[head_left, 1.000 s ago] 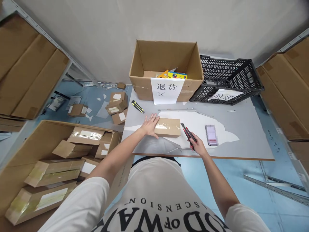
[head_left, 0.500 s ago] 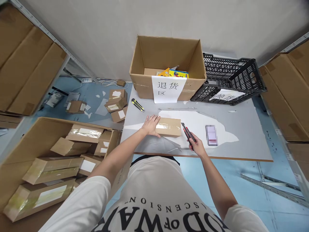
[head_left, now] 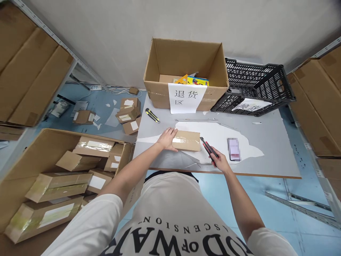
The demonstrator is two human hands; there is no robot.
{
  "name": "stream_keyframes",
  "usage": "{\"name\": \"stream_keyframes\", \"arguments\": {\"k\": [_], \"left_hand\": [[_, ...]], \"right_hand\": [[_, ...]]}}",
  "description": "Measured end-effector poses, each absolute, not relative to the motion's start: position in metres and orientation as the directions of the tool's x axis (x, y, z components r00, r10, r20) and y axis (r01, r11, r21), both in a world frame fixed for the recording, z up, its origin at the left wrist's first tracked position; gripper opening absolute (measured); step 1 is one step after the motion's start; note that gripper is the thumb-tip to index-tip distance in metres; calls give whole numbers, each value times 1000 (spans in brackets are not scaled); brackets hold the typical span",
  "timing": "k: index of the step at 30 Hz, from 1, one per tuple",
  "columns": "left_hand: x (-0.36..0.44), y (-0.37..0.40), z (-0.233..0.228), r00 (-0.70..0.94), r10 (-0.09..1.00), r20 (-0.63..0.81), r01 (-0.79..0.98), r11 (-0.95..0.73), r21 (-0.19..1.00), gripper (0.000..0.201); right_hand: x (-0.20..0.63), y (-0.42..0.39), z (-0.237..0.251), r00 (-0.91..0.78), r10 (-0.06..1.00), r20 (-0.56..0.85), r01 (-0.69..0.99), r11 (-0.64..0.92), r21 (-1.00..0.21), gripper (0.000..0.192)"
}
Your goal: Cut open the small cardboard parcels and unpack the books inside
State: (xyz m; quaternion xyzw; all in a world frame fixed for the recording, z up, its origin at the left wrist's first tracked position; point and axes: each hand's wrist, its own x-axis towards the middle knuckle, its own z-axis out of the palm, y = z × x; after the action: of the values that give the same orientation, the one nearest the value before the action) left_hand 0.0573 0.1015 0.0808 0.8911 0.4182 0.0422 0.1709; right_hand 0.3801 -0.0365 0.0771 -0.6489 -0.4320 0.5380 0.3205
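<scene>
A small taped cardboard box (head_left: 188,140) lies on the table in front of me. My left hand (head_left: 167,139) grips its left end, thumb on the near side and fingers over the top. In my right hand (head_left: 218,159) is a red and black utility knife (head_left: 208,147), held by its handle. The knife's blade points up and left, close to the box's right end; whether it touches the cardboard I cannot tell. Right of that hand lies a phone (head_left: 233,149) with a blurred screen.
A black and yellow utility knife (head_left: 152,116) lies at the table's left. Behind stand an open carton (head_left: 157,93) holding colourful packages and a black plastic crate (head_left: 277,90). To my left, a big carton (head_left: 50,133) holds several taped boxes. Small boxes (head_left: 128,113) lie beyond the table's left edge.
My right hand has shifted slightly right and the knife with it. My left hand and the box stay almost where they were.
</scene>
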Motion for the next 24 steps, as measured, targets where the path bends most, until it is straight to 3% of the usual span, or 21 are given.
{"name": "stream_keyframes", "arguments": {"k": [11,20,24], "left_hand": [[59,97,79,589,807,-43,760,-535,368,119],[57,97,76,619,782,-73,750,-560,352,121],[56,96,81,625,768,-139,762,-562,320,126]], "right_hand": [[392,-57,86,-116,854,-506,294,-457,-839,69],[399,-66,81,-61,847,-528,245,-501,-830,73],[413,-73,82,40,872,-487,203,-484,-851,78]]}}
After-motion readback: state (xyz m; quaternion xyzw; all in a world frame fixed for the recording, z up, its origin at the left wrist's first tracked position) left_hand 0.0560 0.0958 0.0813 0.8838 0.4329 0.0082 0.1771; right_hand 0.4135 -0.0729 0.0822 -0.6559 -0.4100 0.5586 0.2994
